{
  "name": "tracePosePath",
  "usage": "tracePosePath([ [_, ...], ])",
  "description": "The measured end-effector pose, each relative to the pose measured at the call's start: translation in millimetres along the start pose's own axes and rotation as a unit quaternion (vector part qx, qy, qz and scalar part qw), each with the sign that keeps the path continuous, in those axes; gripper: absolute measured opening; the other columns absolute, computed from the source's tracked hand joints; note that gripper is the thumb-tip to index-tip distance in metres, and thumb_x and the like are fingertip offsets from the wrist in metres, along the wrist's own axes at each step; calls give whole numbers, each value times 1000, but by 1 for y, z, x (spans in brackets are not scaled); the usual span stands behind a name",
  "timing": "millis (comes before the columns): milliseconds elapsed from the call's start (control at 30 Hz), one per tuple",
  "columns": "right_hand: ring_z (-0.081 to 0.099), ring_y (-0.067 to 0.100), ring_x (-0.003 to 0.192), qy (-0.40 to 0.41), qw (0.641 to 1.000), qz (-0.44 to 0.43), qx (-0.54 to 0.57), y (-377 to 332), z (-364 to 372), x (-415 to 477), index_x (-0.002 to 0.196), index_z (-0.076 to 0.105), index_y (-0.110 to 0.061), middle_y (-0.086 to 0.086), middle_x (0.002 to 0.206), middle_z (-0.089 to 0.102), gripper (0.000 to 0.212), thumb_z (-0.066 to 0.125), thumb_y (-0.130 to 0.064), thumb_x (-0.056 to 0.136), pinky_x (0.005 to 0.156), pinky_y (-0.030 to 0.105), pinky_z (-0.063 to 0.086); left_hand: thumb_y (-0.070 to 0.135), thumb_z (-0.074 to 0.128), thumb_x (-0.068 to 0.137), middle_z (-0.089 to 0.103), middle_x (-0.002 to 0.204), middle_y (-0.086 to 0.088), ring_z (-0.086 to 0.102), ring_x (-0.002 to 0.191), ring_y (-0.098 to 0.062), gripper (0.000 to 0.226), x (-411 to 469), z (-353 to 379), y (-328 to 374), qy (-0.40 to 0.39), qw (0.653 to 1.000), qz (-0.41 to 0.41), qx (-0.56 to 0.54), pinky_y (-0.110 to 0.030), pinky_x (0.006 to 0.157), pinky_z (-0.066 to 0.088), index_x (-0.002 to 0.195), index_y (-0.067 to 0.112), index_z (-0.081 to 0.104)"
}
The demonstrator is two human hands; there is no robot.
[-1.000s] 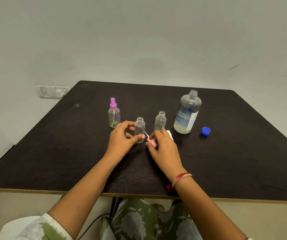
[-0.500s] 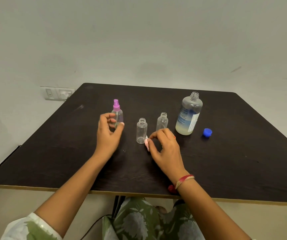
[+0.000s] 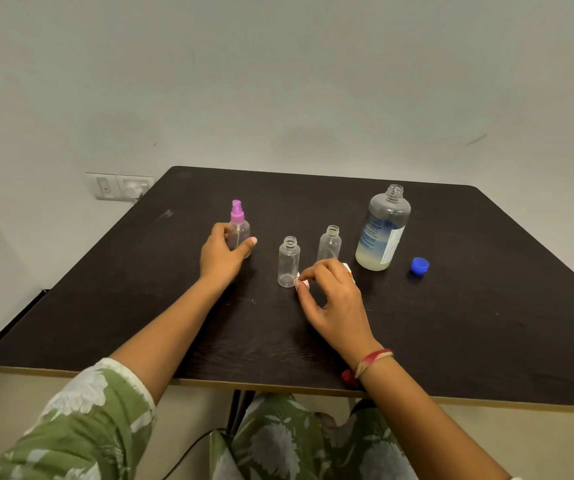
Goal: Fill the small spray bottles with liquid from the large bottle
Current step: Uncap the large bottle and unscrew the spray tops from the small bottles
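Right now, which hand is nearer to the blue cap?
Right. The right hand, pinching a pink spray top, lies left of the blue cap, past the large bottle. The left hand is farther left, gripping the pink-topped spray bottle.

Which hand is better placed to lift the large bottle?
Probably the right. The right hand sits close to the large bottle, though it pinches a small pink cap. The left hand holds the pink-topped spray bottle, farther away.
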State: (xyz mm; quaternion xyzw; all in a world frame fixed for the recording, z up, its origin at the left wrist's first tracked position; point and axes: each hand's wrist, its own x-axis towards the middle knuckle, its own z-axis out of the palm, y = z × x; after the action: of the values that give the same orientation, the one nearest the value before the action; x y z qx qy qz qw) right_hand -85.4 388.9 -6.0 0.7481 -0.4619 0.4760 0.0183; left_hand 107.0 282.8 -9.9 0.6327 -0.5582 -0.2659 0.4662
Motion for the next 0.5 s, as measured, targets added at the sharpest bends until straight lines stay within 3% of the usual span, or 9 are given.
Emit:
tracePosePath([
  [200, 49, 5, 82, 4, 1000, 6, 19, -1, 0, 1, 86, 64, -10, 2, 89, 57, 4, 68, -10, 85, 74, 15, 42, 33, 73, 82, 56, 104, 5, 55, 95, -14, 35, -38, -25, -3, -16, 1000, 25, -8, -27, 80, 43, 106, 21, 51],
  [400, 51, 6, 79, 16, 997, 7, 76, -8, 2, 3, 85, 63, -9, -1, 85, 57, 10, 63, -19, 88, 71, 20, 44, 37, 76, 76, 63, 101, 10, 60, 92, -6, 39, -75, -32, 0, -107, 990, 88, 3, -25, 78, 50, 105, 21, 55],
  [500, 55, 5, 84, 22, 989, 34, 143, -17, 2, 6, 95, 62, -10, -3, 90, 57, 21, 66, -28, 86, 73, 22, 47, 37, 78, 72, 67, 95, 9, 64, 87, -5, 40, -81, -31, 7, -147, 981, 125, -3, -24, 77, 52, 104, 24, 59],
])
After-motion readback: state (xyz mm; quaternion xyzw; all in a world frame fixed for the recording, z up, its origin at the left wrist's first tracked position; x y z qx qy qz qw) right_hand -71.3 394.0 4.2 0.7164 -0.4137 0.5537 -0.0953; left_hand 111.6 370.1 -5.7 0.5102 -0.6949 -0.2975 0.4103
